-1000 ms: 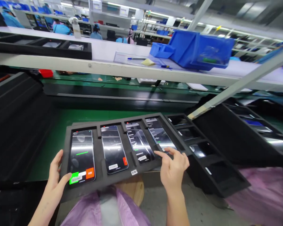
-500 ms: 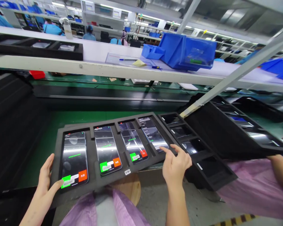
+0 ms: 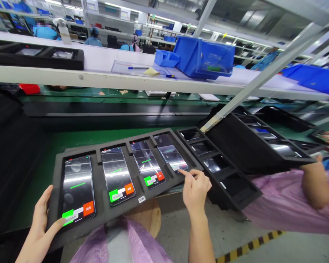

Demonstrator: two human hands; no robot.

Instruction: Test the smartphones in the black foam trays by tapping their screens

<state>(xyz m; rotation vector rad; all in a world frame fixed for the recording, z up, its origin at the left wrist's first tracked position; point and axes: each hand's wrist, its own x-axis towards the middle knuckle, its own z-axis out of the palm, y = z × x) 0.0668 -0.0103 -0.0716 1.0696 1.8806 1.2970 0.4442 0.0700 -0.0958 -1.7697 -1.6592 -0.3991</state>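
A black foam tray (image 3: 100, 197) lies tilted before me, with several smartphones in its slots. My left hand (image 3: 42, 219) grips its left end, the thumb over the lower left corner of the leftmost phone (image 3: 77, 186). That phone and the two middle phones (image 3: 117, 171) (image 3: 146, 160) show a short green line, a green button and a red button. My right hand (image 3: 196, 188) holds nothing; its index finger points out and meets the lower end of the rightmost phone (image 3: 170, 149), the other fingers curled. A green line crosses that phone's dark screen.
Against the tray's right side sits another black tray (image 3: 222, 166) of phones. A co-worker's arm (image 3: 318, 184) reaches in at the right, near more trays (image 3: 274, 138). Above runs a white shelf (image 3: 98, 78) with blue bins (image 3: 203, 56). A slanted metal post (image 3: 252, 82) stands at right.
The rightmost phone's screen has gone from lines of text to a dark screen with a green line. My right fingertip still lies at its lower end. The view has shifted slightly right.
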